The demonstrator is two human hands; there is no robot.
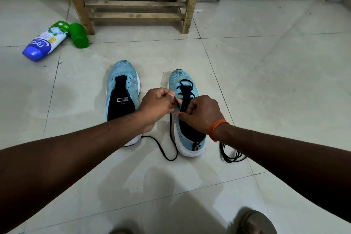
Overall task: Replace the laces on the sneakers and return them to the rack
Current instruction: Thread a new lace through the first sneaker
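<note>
Two light-blue sneakers stand side by side on the tiled floor, toes pointing away. The left sneaker (121,89) has no lace and shows its black tongue. The right sneaker (182,85) has a black lace (171,129) threaded through its front eyelets. My left hand (157,106) pinches one end of that lace just left of the shoe. My right hand (201,114) rests over the shoe's opening and pinches the lace at the tongue. The lace's loose length loops on the floor between the shoes.
A wooden rack (136,4) stands at the back against the wall. A blue-capped white bottle (45,42) and a green cap (78,35) lie on the floor at left. A second coiled black lace (230,155) lies right of the right sneaker.
</note>
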